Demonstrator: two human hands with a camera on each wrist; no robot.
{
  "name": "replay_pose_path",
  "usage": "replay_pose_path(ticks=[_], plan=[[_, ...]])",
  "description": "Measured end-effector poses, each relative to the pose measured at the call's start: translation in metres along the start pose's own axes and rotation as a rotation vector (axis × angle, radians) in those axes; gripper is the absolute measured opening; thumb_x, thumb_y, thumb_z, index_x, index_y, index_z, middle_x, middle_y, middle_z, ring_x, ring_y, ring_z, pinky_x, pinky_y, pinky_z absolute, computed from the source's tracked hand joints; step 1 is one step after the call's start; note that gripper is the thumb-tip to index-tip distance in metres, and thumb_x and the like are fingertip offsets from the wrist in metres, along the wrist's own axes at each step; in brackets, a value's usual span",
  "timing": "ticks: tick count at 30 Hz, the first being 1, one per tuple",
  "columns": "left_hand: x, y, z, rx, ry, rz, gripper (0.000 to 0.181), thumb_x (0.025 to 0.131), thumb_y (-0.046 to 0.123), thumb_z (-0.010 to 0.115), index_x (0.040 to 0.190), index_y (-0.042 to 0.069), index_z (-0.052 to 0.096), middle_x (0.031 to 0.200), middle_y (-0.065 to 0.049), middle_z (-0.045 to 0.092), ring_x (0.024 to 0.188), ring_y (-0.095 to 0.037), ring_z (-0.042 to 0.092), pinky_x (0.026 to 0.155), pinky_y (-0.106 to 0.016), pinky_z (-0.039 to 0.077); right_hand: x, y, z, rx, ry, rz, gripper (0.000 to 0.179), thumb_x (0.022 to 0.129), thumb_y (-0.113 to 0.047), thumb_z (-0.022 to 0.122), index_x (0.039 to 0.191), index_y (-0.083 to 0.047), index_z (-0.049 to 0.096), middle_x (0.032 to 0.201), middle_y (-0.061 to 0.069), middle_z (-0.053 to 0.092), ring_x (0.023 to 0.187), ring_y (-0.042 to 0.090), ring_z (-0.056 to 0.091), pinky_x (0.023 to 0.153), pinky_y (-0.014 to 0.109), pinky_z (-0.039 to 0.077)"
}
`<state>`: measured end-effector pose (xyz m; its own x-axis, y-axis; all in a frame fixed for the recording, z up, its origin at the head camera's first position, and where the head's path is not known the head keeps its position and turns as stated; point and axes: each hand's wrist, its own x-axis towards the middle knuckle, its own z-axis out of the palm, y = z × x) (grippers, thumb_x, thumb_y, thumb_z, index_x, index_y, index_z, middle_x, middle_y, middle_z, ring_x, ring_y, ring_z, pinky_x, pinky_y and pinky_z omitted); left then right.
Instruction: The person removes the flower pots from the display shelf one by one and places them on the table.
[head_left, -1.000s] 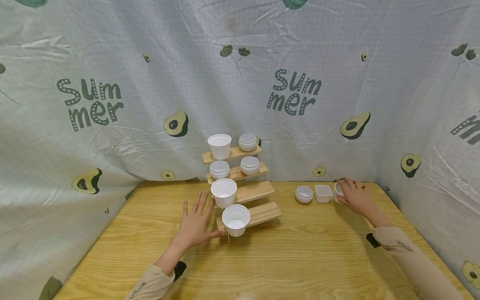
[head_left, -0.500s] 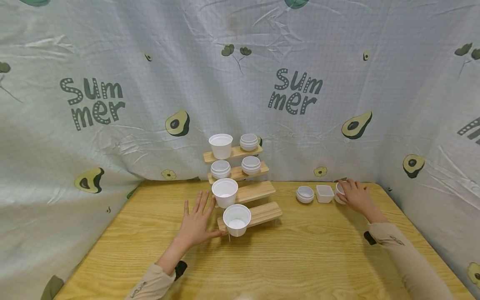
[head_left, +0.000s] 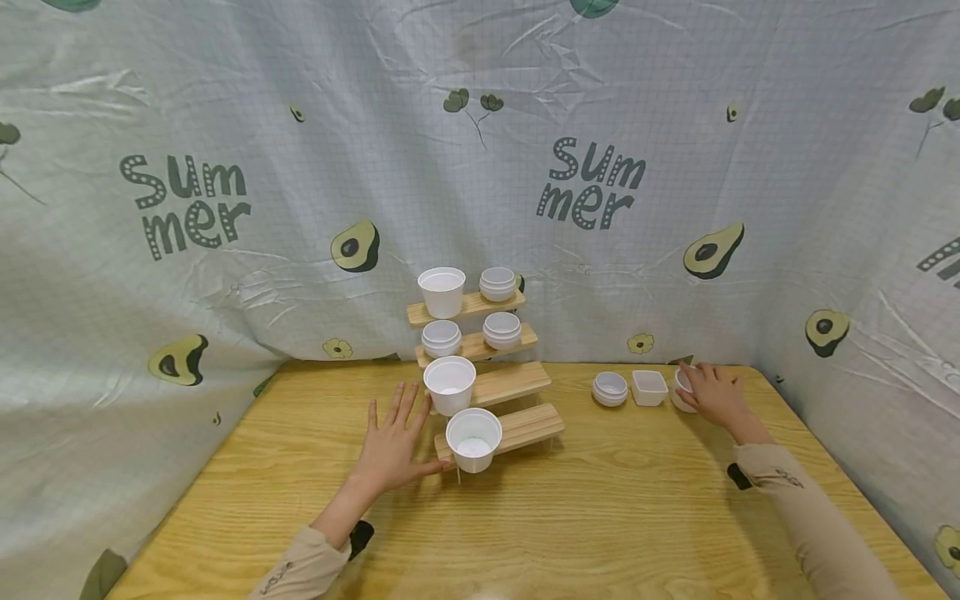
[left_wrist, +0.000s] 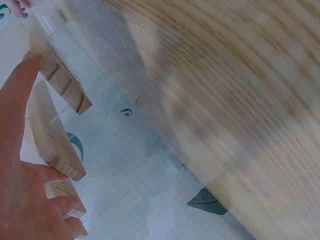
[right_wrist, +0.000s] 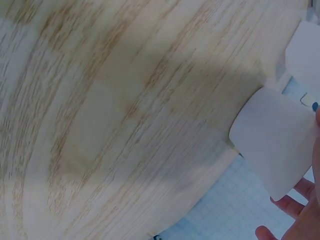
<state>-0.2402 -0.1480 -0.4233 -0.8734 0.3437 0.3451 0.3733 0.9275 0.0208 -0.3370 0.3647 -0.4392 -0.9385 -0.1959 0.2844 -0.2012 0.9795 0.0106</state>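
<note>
My left hand [head_left: 386, 450] is spread with straight fingers against the left side of a wooden tiered display stand [head_left: 517, 427]. In the left wrist view, its fingers [left_wrist: 57, 172] touch the ends of the stand's wooden steps [left_wrist: 65, 155]. At the table's right rear, my right hand [head_left: 717, 397] grips a white plastic cup [head_left: 681, 397] by its rim from above. The right wrist view shows this cup [right_wrist: 275, 142] from the side, thumb and fingers on opposite sides of it. On the two lower steps stand tall white cups [head_left: 474, 442], at their left ends.
Left of the gripped cup stand a square white bowl [head_left: 648, 389] and a small round white bowl [head_left: 610, 389]. The upper steps carry a tall cup [head_left: 442, 293] and several small round bowls [head_left: 502, 331]. A printed cloth [head_left: 450, 208] hangs behind the wooden table [head_left: 600, 517].
My right hand and the cup have shifted slightly right, widening the gap to the square bowl. The left hand stays in place on the stand.
</note>
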Motion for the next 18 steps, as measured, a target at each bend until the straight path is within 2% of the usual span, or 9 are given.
replay_pose_path(ticks=[7, 13, 18], plan=[[0.0006, -0.0007, -0.0001, -0.005, -0.004, -0.002, 0.105, 0.063, 0.071, 0.059, 0.141, 0.009, 0.027, 0.148, -0.017, 0.019, 0.138, -0.034, 0.009, 0.103, -0.065, 0.008, -0.0012, 0.0018, 0.0014, 0.010, -0.006, 0.015, 0.045, 0.091, -0.030, 0.049, 0.125, -0.001, 0.042, 0.117, 0.029, 0.042, 0.107, 0.049, 0.039, 0.075, 0.072, 0.029], [0.0011, -0.0010, -0.0002, -0.005, 0.004, 0.003, 0.104, 0.062, 0.070, 0.059, 0.141, 0.009, 0.028, 0.147, -0.017, 0.021, 0.137, -0.035, 0.012, 0.102, -0.065, 0.009, -0.0018, 0.0024, 0.0009, -0.001, 0.002, 0.010, 0.045, 0.091, -0.030, 0.049, 0.125, -0.002, 0.042, 0.116, 0.028, 0.043, 0.107, 0.048, 0.039, 0.075, 0.072, 0.029], [0.0011, -0.0014, -0.0007, -0.005, -0.010, -0.003, 0.105, 0.062, 0.071, 0.059, 0.141, 0.009, 0.027, 0.148, -0.016, 0.018, 0.138, -0.035, 0.011, 0.102, -0.065, 0.008, -0.0009, 0.0025, 0.0004, 0.001, -0.009, 0.017, 0.045, 0.091, -0.032, 0.048, 0.125, -0.003, 0.042, 0.117, 0.026, 0.043, 0.107, 0.047, 0.039, 0.076, 0.072, 0.029]])
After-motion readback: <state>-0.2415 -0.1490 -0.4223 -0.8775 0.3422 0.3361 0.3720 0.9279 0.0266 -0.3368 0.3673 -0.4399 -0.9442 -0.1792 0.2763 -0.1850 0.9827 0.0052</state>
